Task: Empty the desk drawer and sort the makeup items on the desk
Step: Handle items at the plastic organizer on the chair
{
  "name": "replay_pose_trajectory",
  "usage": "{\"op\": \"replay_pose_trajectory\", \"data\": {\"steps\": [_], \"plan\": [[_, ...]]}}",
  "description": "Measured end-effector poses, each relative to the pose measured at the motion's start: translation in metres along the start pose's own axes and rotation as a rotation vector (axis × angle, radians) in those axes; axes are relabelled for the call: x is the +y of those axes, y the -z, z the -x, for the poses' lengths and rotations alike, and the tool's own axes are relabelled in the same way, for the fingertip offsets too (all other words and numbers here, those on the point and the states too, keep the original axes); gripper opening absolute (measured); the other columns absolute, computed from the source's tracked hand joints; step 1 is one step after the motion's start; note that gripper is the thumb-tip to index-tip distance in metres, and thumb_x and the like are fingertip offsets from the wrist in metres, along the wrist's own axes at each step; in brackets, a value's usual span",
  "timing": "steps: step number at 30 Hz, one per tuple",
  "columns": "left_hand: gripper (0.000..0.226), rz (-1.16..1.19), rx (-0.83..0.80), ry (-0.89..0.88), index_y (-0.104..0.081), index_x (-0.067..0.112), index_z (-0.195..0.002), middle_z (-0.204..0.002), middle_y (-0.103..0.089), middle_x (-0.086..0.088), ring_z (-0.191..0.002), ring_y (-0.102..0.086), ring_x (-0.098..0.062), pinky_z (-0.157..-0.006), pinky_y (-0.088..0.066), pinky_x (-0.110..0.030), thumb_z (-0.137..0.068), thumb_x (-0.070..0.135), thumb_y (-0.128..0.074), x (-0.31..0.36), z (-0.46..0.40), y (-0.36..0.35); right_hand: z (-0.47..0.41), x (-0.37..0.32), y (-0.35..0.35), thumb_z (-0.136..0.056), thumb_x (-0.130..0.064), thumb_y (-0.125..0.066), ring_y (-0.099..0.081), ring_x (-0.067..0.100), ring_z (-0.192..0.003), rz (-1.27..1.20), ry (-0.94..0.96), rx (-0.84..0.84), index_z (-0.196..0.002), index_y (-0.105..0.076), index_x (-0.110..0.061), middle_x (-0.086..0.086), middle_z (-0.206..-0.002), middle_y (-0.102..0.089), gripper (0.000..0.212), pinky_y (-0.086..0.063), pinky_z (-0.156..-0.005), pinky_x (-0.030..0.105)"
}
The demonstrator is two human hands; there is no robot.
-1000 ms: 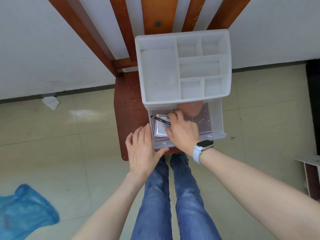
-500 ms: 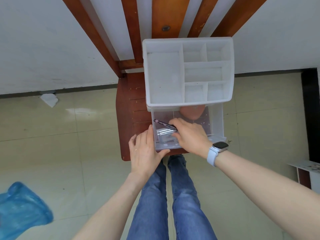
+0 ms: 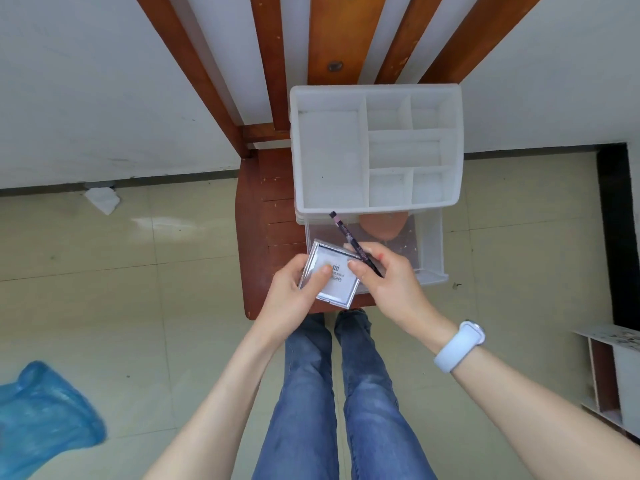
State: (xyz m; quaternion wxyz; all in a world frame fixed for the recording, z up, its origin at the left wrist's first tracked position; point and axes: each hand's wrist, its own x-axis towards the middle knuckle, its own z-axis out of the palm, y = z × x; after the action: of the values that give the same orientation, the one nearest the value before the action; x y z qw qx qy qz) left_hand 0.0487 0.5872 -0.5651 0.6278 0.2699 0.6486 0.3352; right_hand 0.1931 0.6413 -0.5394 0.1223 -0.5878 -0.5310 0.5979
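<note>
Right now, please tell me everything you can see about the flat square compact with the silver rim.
The flat square compact with the silver rim has a pale, whitish face with small printed lettering, partly covered. It looks like shiny plastic or metal. It is closed, tilted slightly, held above the front of the clear plastic drawer. The left hand grips its left edge, thumb on top; the right hand touches its right side while also holding a dark slim pencil.

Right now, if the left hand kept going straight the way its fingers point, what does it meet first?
The left hand points up and right in the picture, so it would likely meet the right hand first, which grips the pencil and the far side of the same compact. Depth is unclear; beyond lies the open drawer.
</note>
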Motion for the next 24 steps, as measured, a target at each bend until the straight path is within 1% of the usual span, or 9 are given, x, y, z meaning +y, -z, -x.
{"op": "replay_pose_trajectory", "data": {"steps": [3,5,8,10,12,16,19,21,24], "plan": [[0.009,0.123,0.079,0.038,-0.059,0.015,-0.097,-0.092,-0.068,0.000,-0.088,-0.064,-0.014,-0.086,-0.051,-0.038,-0.091,0.019,-0.054,-0.001,0.001,0.003,0.002,0.000,-0.012,-0.096,-0.010,-0.041,-0.044,-0.003,-0.090,0.185,0.086,0.078,-0.129,-0.051,-0.013,-0.004,-0.109,-0.042,0.035,-0.028,-0.078,-0.007],[0.011,0.230,0.136,0.065,-0.056,0.015,-0.103,-0.095,-0.069,-0.001,-0.090,-0.065,-0.017,-0.088,-0.051,-0.041,-0.092,0.015,-0.053,-0.001,0.001,0.005,0.004,0.001,-0.018,-0.095,-0.004,-0.039,-0.042,-0.004,-0.085,0.248,0.155,0.123,-0.133,-0.046,-0.008,-0.001,-0.108,-0.037,0.039,-0.029,-0.078,-0.005],[0.019,0.403,0.156,0.108,-0.051,0.013,-0.113,-0.099,-0.067,-0.001,-0.092,-0.065,-0.015,-0.086,-0.051,-0.040,-0.095,0.014,-0.046,0.001,0.002,0.008,0.009,0.005,-0.029,-0.091,-0.001,-0.048,-0.045,-0.011,-0.085,0.241,0.237,0.144,-0.126,-0.053,-0.007,-0.006,-0.095,-0.043,0.036,-0.034,-0.077,0.000],[0.028,0.477,0.159,0.127,-0.050,0.011,-0.114,-0.107,-0.064,-0.007,-0.098,-0.063,-0.019,-0.087,-0.051,-0.042,-0.092,0.028,-0.047,0.002,0.001,0.009,0.013,0.006,-0.036,-0.087,-0.002,-0.055,-0.047,-0.012,-0.086,0.188,0.211,0.152,-0.112,-0.057,-0.015,-0.010,-0.091,-0.048,0.028,-0.036,-0.076,0.000],[0.043,0.440,0.192,0.122,-0.050,0.009,-0.113,-0.108,-0.065,-0.009,-0.102,-0.062,-0.023,-0.089,-0.051,-0.042,-0.084,0.042,-0.053,0.001,0.000,0.009,0.017,0.006,-0.040,-0.086,-0.004,-0.059,-0.049,-0.011,-0.088,0.158,0.183,0.159,-0.101,-0.051,-0.024,-0.009,-0.092,-0.053,0.027,-0.039,-0.077,0.002],[0.021,0.247,0.355,0.102,-0.054,0.013,-0.105,-0.104,-0.065,-0.008,-0.102,-0.062,-0.025,-0.091,-0.047,-0.040,-0.096,0.029,-0.046,-0.003,-0.006,0.004,0.020,0.007,-0.044,-0.085,-0.015,-0.059,-0.049,-0.001,-0.088,0.270,0.234,0.124,-0.096,-0.055,-0.019,-0.022,-0.089,-0.048,0.013,-0.038,-0.079,0.009],[0.022,0.199,0.423,0.116,-0.054,0.014,-0.106,-0.104,-0.064,-0.004,-0.105,-0.060,-0.023,-0.095,-0.046,-0.042,-0.098,0.029,-0.039,-0.006,-0.010,0.003,0.014,0.010,-0.034,-0.085,-0.022,-0.055,-0.045,-0.004,-0.085,0.273,0.296,0.174,-0.093,-0.056,-0.013,-0.012,-0.092,-0.048,0.012,-0.034,-0.077,0.007],[0.023,0.187,0.448,0.146,-0.053,0.015,-0.105,-0.106,-0.063,-0.003,-0.106,-0.060,-0.022,-0.097,-0.045,-0.042,-0.098,0.031,-0.038,-0.009,-0.010,0.005,-0.003,0.021,-0.021,-0.088,-0.018,-0.056,-0.046,0.002,-0.089,0.264,0.157,0.261,-0.103,-0.055,-0.012,-0.004,-0.102,-0.047,0.016,-0.034,-0.078,0.010],[0.025,0.187,0.417,0.153,-0.055,0.018,-0.096,-0.097,-0.065,0.000,-0.096,-0.062,-0.018,-0.089,-0.049,-0.032,-0.099,0.031,-0.034,-0.014,-0.007,0.010,-0.041,0.044,0.002,-0.090,-0.025,-0.056,-0.053,0.021,-0.103,0.084,-0.238,0.424,-0.122,-0.047,-0.005,0.006,-0.113,-0.051,0.039,-0.035,-0.081,0.019]]}}
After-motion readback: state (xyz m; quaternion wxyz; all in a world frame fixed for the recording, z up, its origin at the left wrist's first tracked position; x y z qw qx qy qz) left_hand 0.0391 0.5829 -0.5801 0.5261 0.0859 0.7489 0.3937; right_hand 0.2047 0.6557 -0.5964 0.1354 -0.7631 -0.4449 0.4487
